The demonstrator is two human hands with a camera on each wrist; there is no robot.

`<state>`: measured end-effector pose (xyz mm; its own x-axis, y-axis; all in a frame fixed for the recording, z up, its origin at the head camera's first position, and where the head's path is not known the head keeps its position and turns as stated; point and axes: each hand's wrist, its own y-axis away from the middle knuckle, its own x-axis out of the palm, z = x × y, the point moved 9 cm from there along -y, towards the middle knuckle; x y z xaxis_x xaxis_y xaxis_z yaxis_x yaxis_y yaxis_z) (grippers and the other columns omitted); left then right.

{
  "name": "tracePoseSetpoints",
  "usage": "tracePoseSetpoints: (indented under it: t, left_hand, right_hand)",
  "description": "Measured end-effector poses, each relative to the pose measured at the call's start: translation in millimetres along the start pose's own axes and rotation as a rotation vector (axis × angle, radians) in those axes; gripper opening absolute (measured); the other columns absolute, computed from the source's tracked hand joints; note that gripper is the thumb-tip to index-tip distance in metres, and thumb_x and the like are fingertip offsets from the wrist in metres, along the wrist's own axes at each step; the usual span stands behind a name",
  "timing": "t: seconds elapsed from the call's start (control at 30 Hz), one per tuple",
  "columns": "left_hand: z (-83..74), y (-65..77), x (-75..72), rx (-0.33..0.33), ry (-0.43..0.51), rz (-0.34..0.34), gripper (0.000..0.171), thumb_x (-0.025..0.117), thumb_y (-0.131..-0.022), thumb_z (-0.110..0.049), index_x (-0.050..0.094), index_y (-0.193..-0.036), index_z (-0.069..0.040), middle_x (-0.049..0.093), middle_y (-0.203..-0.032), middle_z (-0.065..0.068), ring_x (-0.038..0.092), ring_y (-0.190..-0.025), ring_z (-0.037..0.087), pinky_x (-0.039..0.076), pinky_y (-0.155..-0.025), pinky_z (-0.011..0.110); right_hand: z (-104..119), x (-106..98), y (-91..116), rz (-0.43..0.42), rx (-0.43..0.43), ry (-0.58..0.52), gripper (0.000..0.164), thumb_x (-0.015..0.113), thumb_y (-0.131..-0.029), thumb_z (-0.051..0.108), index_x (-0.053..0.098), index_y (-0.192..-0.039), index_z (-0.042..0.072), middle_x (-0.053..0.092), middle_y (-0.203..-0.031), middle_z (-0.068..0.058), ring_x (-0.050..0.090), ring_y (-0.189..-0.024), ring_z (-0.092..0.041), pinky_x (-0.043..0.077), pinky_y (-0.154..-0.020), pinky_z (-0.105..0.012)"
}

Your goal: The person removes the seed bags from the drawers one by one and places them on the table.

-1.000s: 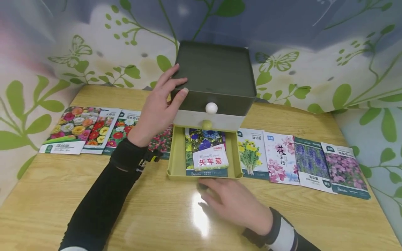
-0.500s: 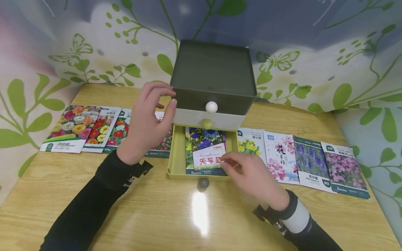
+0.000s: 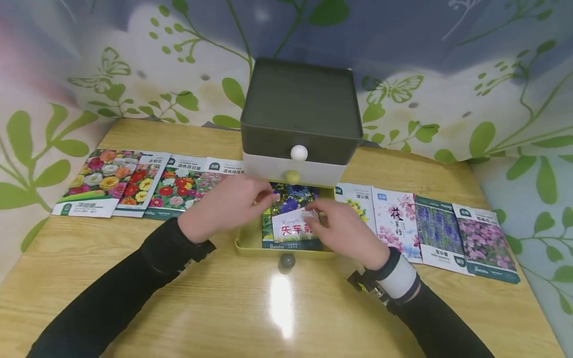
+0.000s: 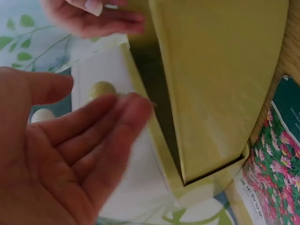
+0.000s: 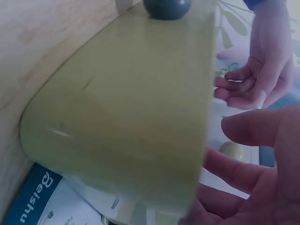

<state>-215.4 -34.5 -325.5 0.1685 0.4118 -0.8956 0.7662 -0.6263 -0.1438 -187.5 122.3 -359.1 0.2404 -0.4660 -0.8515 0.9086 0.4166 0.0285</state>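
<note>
The small chest [image 3: 302, 102] has a dark top drawer, a white middle drawer and a yellow-green bottom drawer [image 3: 250, 239], which is pulled out. In it lies a white cornflower seed packet [image 3: 288, 229] over packets with blue and yellow flowers. My left hand [image 3: 228, 206] hovers over the drawer's left side, holding nothing; its thumb stands apart from the straight fingers in the left wrist view. My right hand [image 3: 349, 231] reaches over the drawer's right side, fingertips at the cornflower packet. In the right wrist view, its thumb and fingers are spread apart beside the drawer front [image 5: 126, 108].
Several seed packets [image 3: 98, 181] lie in an overlapping row to the left of the chest. Another row of packets [image 3: 396, 223] lies to the right. A dark knob [image 3: 287, 261] sticks out from the bottom drawer. Patterned cloth [image 3: 403, 59] stands behind the wooden table [image 3: 215, 308].
My left hand has left the chest's side and come down over the drawer. My right hand has gone from the drawer's front knob up to the cornflower packet inside.
</note>
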Motion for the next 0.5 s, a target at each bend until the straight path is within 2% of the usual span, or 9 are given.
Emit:
tracePoseSetpoints:
  t: [0.07,0.2,0.3,0.4,0.5]
  left_hand:
    - [1.8,-3.5,7.2,-0.015,0.004,0.058,0.029,0.06,-0.1,-0.032,0.063,-0.076,-0.017,0.052,-0.064,-0.006,0.047,-0.054,0.011,0.039,-0.054,0.03]
    - [6.0,-9.8,26.4,-0.067,-0.013,0.181,0.031,0.058,-0.101,-0.038,0.066,-0.081,-0.016,0.052,-0.064,-0.005,0.048,-0.053,0.012,0.038,-0.052,0.03]
    - [8.9,-11.2,38.1,-0.089,-0.054,0.245,0.035,0.056,-0.101,-0.04,0.064,-0.079,-0.015,0.049,-0.062,-0.003,0.047,-0.051,0.013,0.035,-0.049,0.03]
    - [11.4,-10.6,43.8,-0.104,-0.094,0.277,0.037,0.056,-0.101,-0.042,0.062,-0.078,-0.014,0.048,-0.06,-0.002,0.047,-0.05,0.014,0.034,-0.048,0.03]
    - [11.1,-10.7,45.1,-0.107,-0.104,0.282,0.037,0.056,-0.101,-0.041,0.062,-0.076,-0.014,0.048,-0.06,-0.002,0.048,-0.051,0.014,0.034,-0.048,0.03]
  right_hand:
    - [1.6,3.6,-4.0,0.008,-0.002,0.041,0.032,0.06,-0.1,0.027,0.066,-0.122,0.004,0.064,-0.09,-0.005,0.061,-0.076,-0.019,0.05,-0.067,-0.037]
    - [0.9,12.0,-10.4,0.027,0.019,0.111,0.037,0.059,-0.1,0.028,0.062,-0.126,0.002,0.065,-0.12,-0.013,0.064,-0.105,-0.028,0.052,-0.089,-0.044]
    - [-2.5,18.2,-14.5,0.062,0.067,0.143,0.041,0.059,-0.1,0.03,0.06,-0.129,0.001,0.062,-0.127,-0.017,0.062,-0.112,-0.031,0.051,-0.092,-0.047]
    - [-3.4,22.9,-18.5,0.086,0.087,0.174,0.043,0.058,-0.1,0.032,0.059,-0.13,0.0,0.06,-0.128,-0.02,0.062,-0.111,-0.033,0.052,-0.09,-0.047]
    - [-4.8,25.6,-21.0,0.092,0.104,0.201,0.045,0.058,-0.101,0.032,0.058,-0.131,-0.001,0.057,-0.131,-0.024,0.061,-0.112,-0.034,0.052,-0.09,-0.047]
